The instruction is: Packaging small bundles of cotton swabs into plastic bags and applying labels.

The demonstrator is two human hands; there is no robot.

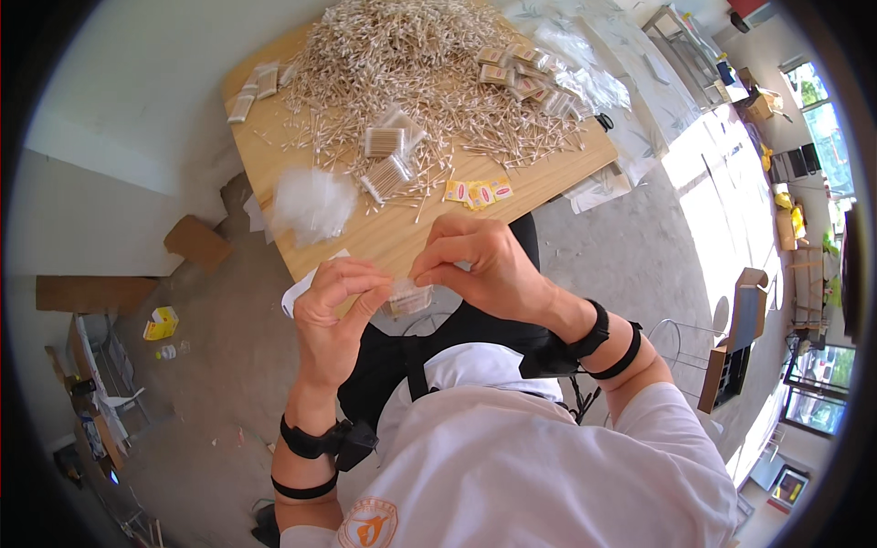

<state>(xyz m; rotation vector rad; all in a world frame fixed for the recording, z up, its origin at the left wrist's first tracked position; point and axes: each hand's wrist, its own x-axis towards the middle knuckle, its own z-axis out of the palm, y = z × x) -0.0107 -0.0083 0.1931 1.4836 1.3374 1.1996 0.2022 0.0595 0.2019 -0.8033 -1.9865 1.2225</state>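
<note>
Between my two hands, in front of the table's near edge, hangs a small clear plastic bag of cotton swabs (408, 300). My left hand (336, 306) pinches its top on the left with thumb and fingertips. On the other side my right hand (489, 269) grips the top edge, fingers curled. Just beyond lie yellow printed cards (479, 192) and a stack of thin clear bags (315, 203). Filled swab packs (386, 176) rest behind them, without visible cards.
A large heap of loose cotton swabs (393, 55) covers the far part of the wooden table (365, 245). Packs with yellow cards (525, 73) sit at the far right beside crumpled clear plastic (585, 59). More packs (266, 80) lie at the far left. A cardboard piece (196, 243) is on the floor.
</note>
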